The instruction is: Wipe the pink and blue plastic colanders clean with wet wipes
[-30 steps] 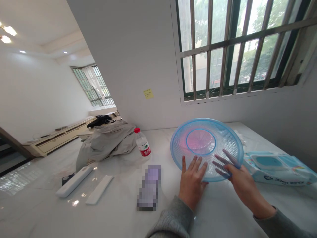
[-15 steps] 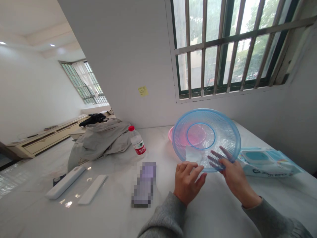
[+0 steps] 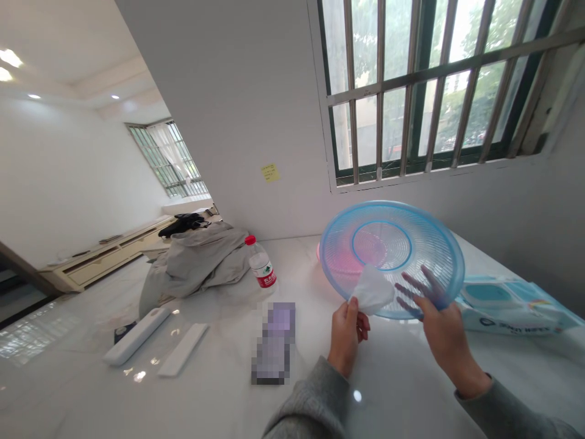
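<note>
A see-through blue plastic basket (image 3: 388, 292) is tilted up, its round base ring facing me. My right hand (image 3: 445, 335) grips its lower right rim, with the thumb on the near side and the spread fingers showing through the plastic. A white wipe (image 3: 372, 289) lies against the lower part of the basket on the near side. My left hand (image 3: 348, 332) pinches the wipe's lower corner between thumb and fingers. Behind the basket, a pink round container (image 3: 319, 252) is mostly hidden and shows through the blue plastic.
A pack of wet wipes (image 3: 516, 308) lies right of the basket. To the left are a blurred-out purple phone-shaped item (image 3: 276, 341), a red-capped water bottle (image 3: 261, 263), two white flat objects and grey cloth (image 3: 196, 259). A wall with a barred window stands behind.
My left hand has turned and now pinches the wipe, which has been pulled out flatter across the basket's near side. The basket, held in my right hand, has shifted slightly right in view.
</note>
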Action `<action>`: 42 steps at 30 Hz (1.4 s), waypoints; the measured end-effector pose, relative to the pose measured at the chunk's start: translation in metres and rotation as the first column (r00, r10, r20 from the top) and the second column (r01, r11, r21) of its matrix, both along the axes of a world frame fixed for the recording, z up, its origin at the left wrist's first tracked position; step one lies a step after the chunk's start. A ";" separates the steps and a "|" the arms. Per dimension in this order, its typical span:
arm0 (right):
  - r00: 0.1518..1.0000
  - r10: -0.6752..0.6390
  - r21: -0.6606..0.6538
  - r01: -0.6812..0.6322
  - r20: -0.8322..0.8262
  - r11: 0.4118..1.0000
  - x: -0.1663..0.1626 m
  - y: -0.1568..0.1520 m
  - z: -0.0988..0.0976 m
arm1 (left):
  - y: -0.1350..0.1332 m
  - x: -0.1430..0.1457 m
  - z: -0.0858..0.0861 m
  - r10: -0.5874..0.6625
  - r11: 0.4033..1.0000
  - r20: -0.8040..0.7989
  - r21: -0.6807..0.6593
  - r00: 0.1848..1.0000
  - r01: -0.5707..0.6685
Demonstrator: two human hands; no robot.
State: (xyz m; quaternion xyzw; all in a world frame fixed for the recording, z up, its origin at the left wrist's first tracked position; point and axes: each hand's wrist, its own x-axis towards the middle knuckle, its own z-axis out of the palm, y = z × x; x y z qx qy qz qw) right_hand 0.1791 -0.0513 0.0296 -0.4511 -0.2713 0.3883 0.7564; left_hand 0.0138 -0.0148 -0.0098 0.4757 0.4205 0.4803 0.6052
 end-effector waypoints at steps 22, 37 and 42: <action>0.926 0.120 0.094 -0.163 0.358 0.982 -0.014 -0.012 -0.014 | -0.002 -0.001 0.006 0.129 0.958 0.183 -0.275 0.975 -0.075; 0.977 0.213 -0.013 -0.213 0.021 0.977 -0.013 -0.012 -0.005 | -0.005 -0.003 0.012 0.133 0.978 0.000 -0.162 0.991 -0.132; 0.977 0.203 0.022 -0.205 0.058 0.979 -0.021 -0.013 -0.011 | -0.006 -0.004 0.008 0.171 0.963 0.019 -0.214 0.985 -0.163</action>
